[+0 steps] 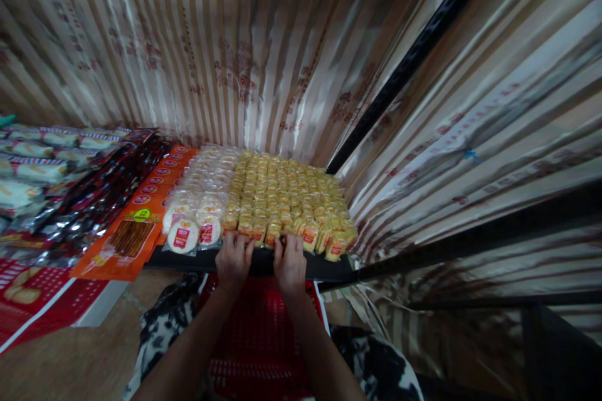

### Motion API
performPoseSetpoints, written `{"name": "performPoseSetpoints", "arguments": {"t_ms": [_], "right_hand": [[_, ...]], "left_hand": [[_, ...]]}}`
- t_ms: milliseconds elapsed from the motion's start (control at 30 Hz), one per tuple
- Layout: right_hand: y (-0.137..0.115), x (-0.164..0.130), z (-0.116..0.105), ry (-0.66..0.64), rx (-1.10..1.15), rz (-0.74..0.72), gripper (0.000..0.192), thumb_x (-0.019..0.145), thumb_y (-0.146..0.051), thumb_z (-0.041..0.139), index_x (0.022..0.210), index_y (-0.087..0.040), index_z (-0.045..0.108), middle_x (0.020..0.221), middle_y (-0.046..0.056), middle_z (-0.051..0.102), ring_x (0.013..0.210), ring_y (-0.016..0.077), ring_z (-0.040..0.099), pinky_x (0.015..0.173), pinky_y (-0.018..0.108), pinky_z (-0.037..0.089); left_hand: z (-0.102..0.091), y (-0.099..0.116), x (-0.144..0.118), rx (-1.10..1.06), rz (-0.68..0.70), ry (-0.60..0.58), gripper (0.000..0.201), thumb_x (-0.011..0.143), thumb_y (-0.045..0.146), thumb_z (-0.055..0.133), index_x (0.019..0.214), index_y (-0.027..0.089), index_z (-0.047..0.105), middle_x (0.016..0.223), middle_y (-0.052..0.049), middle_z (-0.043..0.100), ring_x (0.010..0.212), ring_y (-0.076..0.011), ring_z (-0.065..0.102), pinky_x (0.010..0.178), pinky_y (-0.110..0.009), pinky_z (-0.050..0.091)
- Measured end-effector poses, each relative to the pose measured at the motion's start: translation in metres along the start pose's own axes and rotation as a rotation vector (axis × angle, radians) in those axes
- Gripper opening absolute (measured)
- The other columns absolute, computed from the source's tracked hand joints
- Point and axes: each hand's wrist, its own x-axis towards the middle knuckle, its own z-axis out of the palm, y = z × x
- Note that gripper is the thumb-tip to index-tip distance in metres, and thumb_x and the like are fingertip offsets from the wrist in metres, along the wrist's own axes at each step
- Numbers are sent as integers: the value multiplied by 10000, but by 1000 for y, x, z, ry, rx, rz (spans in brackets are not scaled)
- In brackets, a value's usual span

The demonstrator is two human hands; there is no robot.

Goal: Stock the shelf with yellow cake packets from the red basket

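Rows of small yellow wrapped snack packets (286,191) stand close together on the dark shelf (329,269). At their front edge my left hand (234,261) has its fingers curled against the front packets. Just right of it my right hand (290,263) is closed at the same row, with a yellow packet between the two hands. The fingertips partly hide what they grip. Beside my left hand lie clear-wrapped round white crackers (183,236) with red labels, stacked in columns running back.
An orange snack bag (126,241) and dark shiny packets (101,191) lie left of the crackers. White-wrapped packets (37,166) are farther left. Below the shelf is a red basket (256,332). Striped plastic sheeting (211,44) hangs behind; a black post (399,88) slants at right.
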Motion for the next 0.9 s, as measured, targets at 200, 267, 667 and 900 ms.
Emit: {"name": "performPoseSetpoints", "arguments": {"t_ms": [200, 267, 667, 900], "right_hand": [[1, 0, 5, -13, 54, 10, 214, 916, -267, 333, 921, -173, 525, 845, 67, 614, 696, 158, 620, 594, 248, 464], [0, -2, 7, -16, 41, -16, 241, 915, -258, 318, 913, -176, 544, 881, 79, 612, 715, 156, 617, 604, 248, 468], [5, -5, 11, -19, 127, -24, 311, 919, -256, 302, 1008, -150, 580, 945, 114, 670, 861, 187, 639, 752, 291, 503], [1, -4, 4, -82, 59, -3, 341, 902, -196, 301, 1033, -111, 604, 954, 121, 692, 878, 198, 648, 764, 291, 502]], "left_hand": [[0, 1, -1, 23, 12, 16, 227, 872, 348, 496, 779, 185, 622, 808, -49, 554, 755, -159, 559, 600, -225, 409], [0, 1, -1, 37, 35, 27, 223, 873, 336, 495, 774, 186, 626, 808, -51, 557, 772, -163, 553, 616, -229, 413], [-5, 9, 3, 8, 196, 62, 203, 856, 332, 524, 897, 155, 614, 873, -80, 595, 814, -193, 529, 720, -271, 424], [-6, 22, 5, 190, 170, 44, 377, 838, 501, 486, 854, 146, 614, 771, -81, 562, 745, -221, 491, 685, -320, 378]]}}
